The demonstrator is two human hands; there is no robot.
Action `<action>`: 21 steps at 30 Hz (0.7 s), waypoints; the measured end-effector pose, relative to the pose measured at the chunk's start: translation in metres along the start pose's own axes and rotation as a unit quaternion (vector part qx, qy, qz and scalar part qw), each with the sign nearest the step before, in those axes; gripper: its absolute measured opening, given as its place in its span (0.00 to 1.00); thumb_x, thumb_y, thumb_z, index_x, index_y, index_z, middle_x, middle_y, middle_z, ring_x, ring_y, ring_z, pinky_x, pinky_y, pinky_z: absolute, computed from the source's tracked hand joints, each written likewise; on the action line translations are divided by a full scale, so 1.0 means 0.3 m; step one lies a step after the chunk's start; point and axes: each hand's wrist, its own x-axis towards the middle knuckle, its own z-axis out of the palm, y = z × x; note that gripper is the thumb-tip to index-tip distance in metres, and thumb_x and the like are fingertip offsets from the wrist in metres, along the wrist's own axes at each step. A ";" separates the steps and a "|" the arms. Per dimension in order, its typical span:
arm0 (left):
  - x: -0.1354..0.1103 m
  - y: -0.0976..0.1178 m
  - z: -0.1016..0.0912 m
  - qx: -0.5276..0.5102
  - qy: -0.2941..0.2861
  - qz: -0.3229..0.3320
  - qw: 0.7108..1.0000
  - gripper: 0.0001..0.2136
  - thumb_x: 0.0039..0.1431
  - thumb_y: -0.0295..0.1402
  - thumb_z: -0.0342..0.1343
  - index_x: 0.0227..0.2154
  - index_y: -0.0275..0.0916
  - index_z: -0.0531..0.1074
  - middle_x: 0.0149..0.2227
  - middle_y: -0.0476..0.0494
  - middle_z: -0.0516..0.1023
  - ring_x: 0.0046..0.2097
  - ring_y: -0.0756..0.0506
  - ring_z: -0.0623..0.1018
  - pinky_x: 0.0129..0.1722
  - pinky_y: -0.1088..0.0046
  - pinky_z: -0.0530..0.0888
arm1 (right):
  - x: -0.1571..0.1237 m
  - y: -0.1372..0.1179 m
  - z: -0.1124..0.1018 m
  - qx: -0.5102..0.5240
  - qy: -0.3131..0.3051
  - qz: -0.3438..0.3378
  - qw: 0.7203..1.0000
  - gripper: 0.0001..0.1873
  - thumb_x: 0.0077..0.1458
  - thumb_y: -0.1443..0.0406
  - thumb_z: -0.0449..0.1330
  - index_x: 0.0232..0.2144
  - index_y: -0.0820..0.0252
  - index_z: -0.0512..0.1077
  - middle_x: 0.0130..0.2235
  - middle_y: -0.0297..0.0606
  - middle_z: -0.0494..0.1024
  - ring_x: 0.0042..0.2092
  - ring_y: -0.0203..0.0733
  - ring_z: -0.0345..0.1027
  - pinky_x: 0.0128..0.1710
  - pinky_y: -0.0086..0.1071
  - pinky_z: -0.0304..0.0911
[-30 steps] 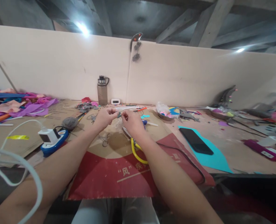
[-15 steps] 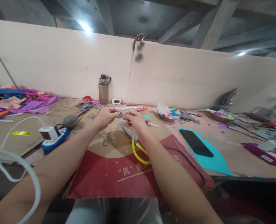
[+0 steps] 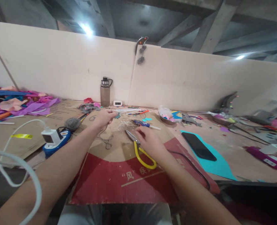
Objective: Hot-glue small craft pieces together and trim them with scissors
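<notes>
My left hand (image 3: 105,117) is raised over the cardboard mat (image 3: 119,181), fingers pinched on a small teal piece (image 3: 117,116). My right hand (image 3: 150,142) is lower and nearer to me, resting over the yellow-handled scissors (image 3: 142,153) that lie on the mat. Its fingers are smeared by motion, so I cannot tell whether they grip the handles. A crumpled clear wrapper (image 3: 125,125) and a thin wire loop (image 3: 107,142) lie between the hands.
A water bottle (image 3: 105,92) stands at the back wall. On the right, a black phone (image 3: 198,146) lies on a teal sheet (image 3: 217,161). On the left are a white charger (image 3: 50,136), a white cable (image 3: 18,162), grey yarn (image 3: 72,123) and coloured paper scraps (image 3: 23,104). Pens (image 3: 144,124) and a metal bowl (image 3: 168,116) lie behind.
My right hand has left the teal piece and dropped back toward me onto the scissors. My left hand stays up, still pinching the piece.
</notes>
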 end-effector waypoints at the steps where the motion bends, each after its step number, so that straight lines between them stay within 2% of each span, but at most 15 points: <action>1: 0.001 0.000 -0.002 0.002 0.005 -0.001 1.000 0.09 0.43 0.35 0.59 0.18 0.35 0.68 0.11 0.56 0.57 0.13 0.57 0.52 0.15 0.77 0.44 | -0.043 0.005 -0.017 -0.065 -0.019 0.006 0.998 0.11 0.57 0.62 0.49 0.32 0.59 0.71 0.34 0.42 0.75 0.37 0.42 0.66 0.38 0.35 0.59; 3: 0.007 -0.005 -0.005 0.007 0.013 0.003 1.000 0.08 0.42 0.34 0.59 0.19 0.35 0.69 0.12 0.56 0.59 0.14 0.57 0.53 0.14 0.78 0.45 | -0.111 0.011 -0.039 -0.177 -0.072 0.019 0.981 0.11 0.56 0.62 0.52 0.33 0.61 0.72 0.37 0.47 0.74 0.40 0.47 0.65 0.41 0.39 0.58; 6: 0.009 -0.010 -0.005 0.055 0.030 0.026 0.998 0.06 0.43 0.33 0.58 0.22 0.34 0.71 0.15 0.54 0.64 0.15 0.57 0.56 0.14 0.79 0.50 | -0.151 0.007 -0.032 -0.266 -0.180 -0.013 0.947 0.10 0.56 0.65 0.53 0.34 0.62 0.72 0.40 0.50 0.73 0.43 0.50 0.64 0.46 0.41 0.56; 9: -0.007 0.007 -0.003 0.149 0.045 0.072 0.985 0.06 0.44 0.32 0.56 0.23 0.35 0.73 0.16 0.53 0.66 0.15 0.56 0.60 0.15 0.79 0.56 | -0.130 0.001 -0.002 -0.285 -0.203 0.015 0.937 0.11 0.54 0.68 0.52 0.39 0.65 0.70 0.42 0.52 0.73 0.43 0.48 0.66 0.43 0.37 0.58; 11: -0.022 0.026 -0.004 0.193 0.052 0.098 0.975 0.06 0.44 0.32 0.55 0.24 0.35 0.74 0.16 0.53 0.67 0.16 0.56 0.62 0.16 0.79 0.57 | -0.104 0.006 0.007 -0.243 -0.183 0.055 0.951 0.15 0.52 0.68 0.54 0.44 0.66 0.67 0.41 0.51 0.74 0.40 0.45 0.67 0.39 0.33 0.59; 13: -0.030 0.041 -0.009 0.191 0.062 0.096 0.975 0.06 0.45 0.32 0.55 0.24 0.35 0.74 0.16 0.52 0.67 0.16 0.55 0.63 0.16 0.79 0.58 | -0.080 0.014 -0.002 -0.169 -0.150 0.085 0.970 0.19 0.48 0.69 0.55 0.45 0.64 0.66 0.40 0.46 0.75 0.38 0.42 0.68 0.36 0.30 0.59; 17: -0.009 0.032 -0.028 0.085 0.059 0.068 0.992 0.08 0.45 0.34 0.56 0.24 0.34 0.72 0.16 0.54 0.65 0.15 0.57 0.59 0.14 0.80 0.55 | -0.035 0.009 -0.047 -0.014 -0.077 0.079 0.994 0.06 0.50 0.68 0.52 0.33 0.61 0.67 0.30 0.38 0.74 0.30 0.37 0.66 0.30 0.29 0.59; 19: 0.006 0.019 -0.039 0.031 0.051 0.053 0.997 0.08 0.44 0.35 0.57 0.23 0.34 0.71 0.15 0.55 0.62 0.14 0.57 0.57 0.14 0.80 0.51 | -0.005 -0.011 -0.062 0.095 -0.056 0.082 0.990 0.06 0.52 0.63 0.52 0.31 0.60 0.64 0.25 0.34 0.71 0.25 0.35 0.64 0.25 0.28 0.59; 21: 0.015 0.011 -0.047 -0.005 0.047 0.040 0.998 0.09 0.44 0.36 0.58 0.22 0.34 0.70 0.14 0.56 0.60 0.14 0.58 0.56 0.14 0.80 0.49 | 0.030 -0.035 -0.066 0.208 -0.055 0.101 0.971 0.11 0.52 0.58 0.51 0.35 0.58 0.60 0.24 0.30 0.68 0.22 0.35 0.63 0.21 0.28 0.59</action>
